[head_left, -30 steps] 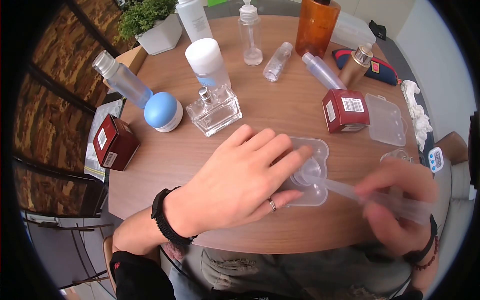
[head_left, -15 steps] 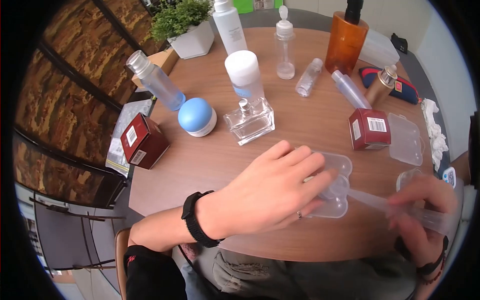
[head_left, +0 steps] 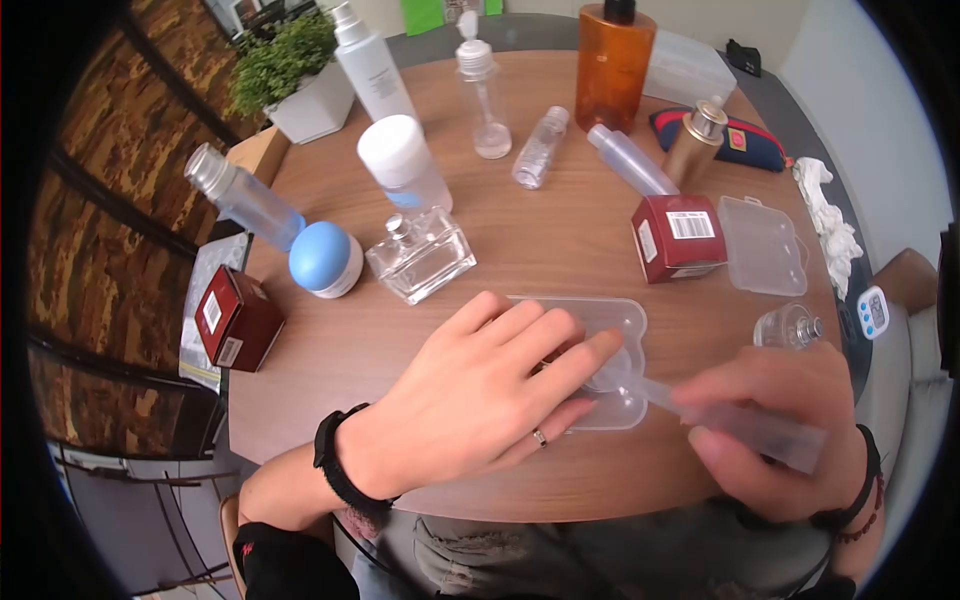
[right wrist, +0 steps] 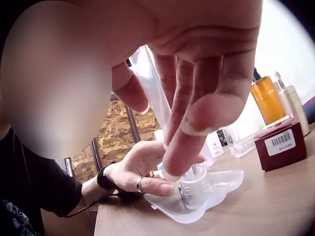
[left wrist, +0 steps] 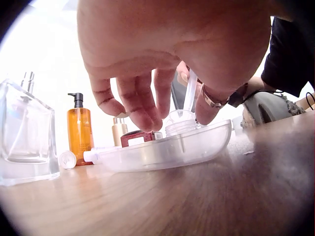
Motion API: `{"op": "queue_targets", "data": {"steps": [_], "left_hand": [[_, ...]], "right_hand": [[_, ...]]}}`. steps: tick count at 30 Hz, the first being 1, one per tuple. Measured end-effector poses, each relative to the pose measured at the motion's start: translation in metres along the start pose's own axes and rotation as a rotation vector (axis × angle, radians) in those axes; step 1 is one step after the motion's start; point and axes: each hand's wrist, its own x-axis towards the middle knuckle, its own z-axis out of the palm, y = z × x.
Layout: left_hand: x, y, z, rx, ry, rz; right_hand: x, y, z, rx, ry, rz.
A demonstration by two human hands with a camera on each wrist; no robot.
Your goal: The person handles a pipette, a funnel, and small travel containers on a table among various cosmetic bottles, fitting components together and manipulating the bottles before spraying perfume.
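A small clear jar with a threaded neck stands in a clear plastic tray on the table. My left hand reaches over the tray, its thumb on one side of the jar and its bent fingers on the other. In my right hand is a long translucent plastic tool, pinched between thumb and fingers. Its thin stem slants down into the jar's mouth, while the wider end points back under the palm. Part of the jar is hidden behind my left fingers in the head view.
Just beyond my right hand lies a clear glass bottle. Farther back are a dark red box, an open clear case and an amber bottle. A perfume bottle and a blue-lidded jar stand beyond my left hand.
My right hand has come a little closer to the tray with the tool, and less of the stem shows. The left hand stays at the jar. The head view has shifted.
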Motion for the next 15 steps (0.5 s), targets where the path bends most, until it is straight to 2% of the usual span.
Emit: {"op": "queue_targets", "data": {"steps": [4,7,13,15], "left_hand": [[0.0065,0.0066,0.0055,-0.047,0.051,0.068],[0.0037,0.0083,0.0013,-0.006,0.051,0.023],[0.0027,0.0043,0.0003,-0.004,0.108,0.035],[0.0024,0.0025,0.0008,-0.013,0.108,0.032]], "right_hand": [[0.0002,0.0013,-0.0037,-0.114,-0.034,-0.005],[0.0048,0.0011,-0.0022,-0.117,-0.092,-0.108],[0.0024,0.0,0.0005,-0.117,-0.048,-0.107],[0.0028,-0.002,-0.0013,-0.077,-0.109,-0.044]]}}
